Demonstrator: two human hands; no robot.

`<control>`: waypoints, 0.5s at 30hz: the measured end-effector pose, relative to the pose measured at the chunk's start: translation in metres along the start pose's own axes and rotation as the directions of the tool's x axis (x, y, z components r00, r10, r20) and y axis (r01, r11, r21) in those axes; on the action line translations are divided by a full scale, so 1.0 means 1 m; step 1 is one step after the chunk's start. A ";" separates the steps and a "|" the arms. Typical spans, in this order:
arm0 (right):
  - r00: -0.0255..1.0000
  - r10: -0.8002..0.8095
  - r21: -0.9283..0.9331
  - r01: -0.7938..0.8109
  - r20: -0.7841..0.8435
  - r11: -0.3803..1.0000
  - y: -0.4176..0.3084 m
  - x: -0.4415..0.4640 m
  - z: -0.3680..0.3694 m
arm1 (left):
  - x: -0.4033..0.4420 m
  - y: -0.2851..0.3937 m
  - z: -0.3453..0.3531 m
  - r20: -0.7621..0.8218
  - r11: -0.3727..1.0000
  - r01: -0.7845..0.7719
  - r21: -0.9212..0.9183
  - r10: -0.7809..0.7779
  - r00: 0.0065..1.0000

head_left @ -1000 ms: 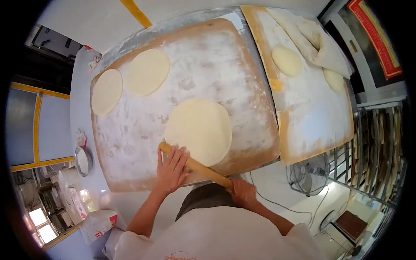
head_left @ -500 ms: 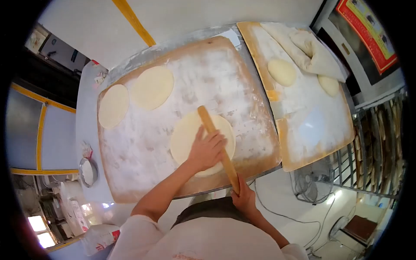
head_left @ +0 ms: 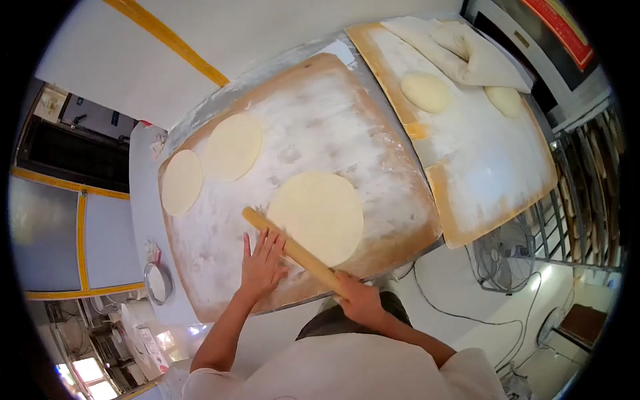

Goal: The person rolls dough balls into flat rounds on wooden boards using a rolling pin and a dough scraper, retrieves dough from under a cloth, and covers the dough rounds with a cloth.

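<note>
a bowl (head_left: pixel 167 283) holds white powder (head_left: pixel 157 283) as the right hand (head_left: pixel 361 301) grips a pin (head_left: pixel 309 260) slanting from far left to near right, left hand (head_left: pixel 261 270) splayed against it.

Bakery workroom, by the look. Before you: floured boards (head_left: pixel 400 207), dough discs (head_left: pixel 323 213), a pin (head_left: pixel 303 259). Left: bowl (head_left: pixel 157 283) of white powder. Right: cloth (head_left: pixel 467 57) beside dough lumps (head_left: pixel 427 92), rack (head_left: pixel 587 193).

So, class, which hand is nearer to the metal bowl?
Left. The left hand, at the rolling pin, is to the right of the metal bowl; the right hand, gripping the pin's near end, is farther right.
</note>
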State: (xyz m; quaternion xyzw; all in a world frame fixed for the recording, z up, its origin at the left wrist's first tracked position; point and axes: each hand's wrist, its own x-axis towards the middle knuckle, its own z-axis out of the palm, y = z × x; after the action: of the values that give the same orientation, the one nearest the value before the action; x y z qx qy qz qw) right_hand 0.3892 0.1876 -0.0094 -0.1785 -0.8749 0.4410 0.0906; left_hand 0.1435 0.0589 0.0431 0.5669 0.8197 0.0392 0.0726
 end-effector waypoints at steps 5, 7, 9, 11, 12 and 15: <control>0.974 0.223 -0.226 -0.228 -0.049 0.947 0.013 0.014 -0.064 | 0.130 0.046 0.027 -0.213 0.964 -0.250 -0.096 0.225 0.951; 0.952 0.293 -0.325 -0.305 -0.089 0.895 0.019 0.017 -0.084 | 0.203 0.072 0.020 -0.230 0.945 -0.325 -0.035 0.309 0.923; 0.969 0.169 -0.309 -0.220 -0.182 0.926 0.031 0.009 -0.084 | 0.213 0.083 0.027 -0.232 0.935 -0.356 -0.015 0.343 0.910; 0.968 0.087 -0.321 -0.162 -0.235 0.933 0.031 0.010 -0.082 | 0.205 0.071 0.030 -0.185 0.939 -0.344 -0.020 0.335 0.924; 0.976 0.094 -0.302 -0.151 -0.196 0.941 0.030 0.007 -0.076 | 0.181 0.057 0.034 -0.176 0.959 -0.282 -0.033 0.273 0.946; 0.986 0.152 -0.249 -0.164 -0.064 0.955 0.017 -0.003 -0.055 | 0.104 0.023 0.022 0.008 1.000 0.004 0.025 -0.004 1.000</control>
State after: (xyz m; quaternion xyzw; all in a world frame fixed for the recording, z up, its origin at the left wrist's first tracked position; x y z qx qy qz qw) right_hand 0.4136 0.2363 0.0094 -0.2676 -0.9048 0.3274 0.0506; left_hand 0.1322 0.1644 0.0168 0.5662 0.8209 0.0266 0.0690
